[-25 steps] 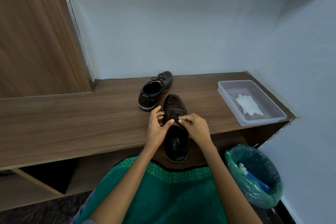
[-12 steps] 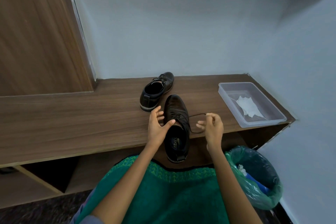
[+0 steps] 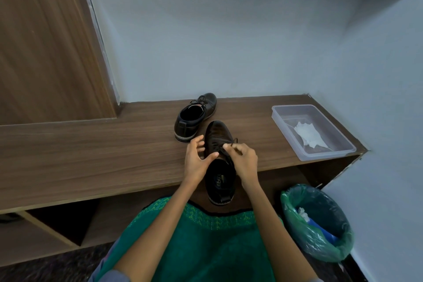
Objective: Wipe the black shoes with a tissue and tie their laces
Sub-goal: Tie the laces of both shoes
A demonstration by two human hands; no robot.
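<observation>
Thumb and fingers of my left hand steady the near shoe while my right hand pinches its lace to tie.

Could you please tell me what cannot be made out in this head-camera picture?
- Lace on the near shoe: the right hand covers it, so the knot's state is hidden.
- Near shoe's left side: behind the left hand.
- Far shoe: laces too small to judge.
- Bin contents: mostly hidden by its green liner.
</observation>
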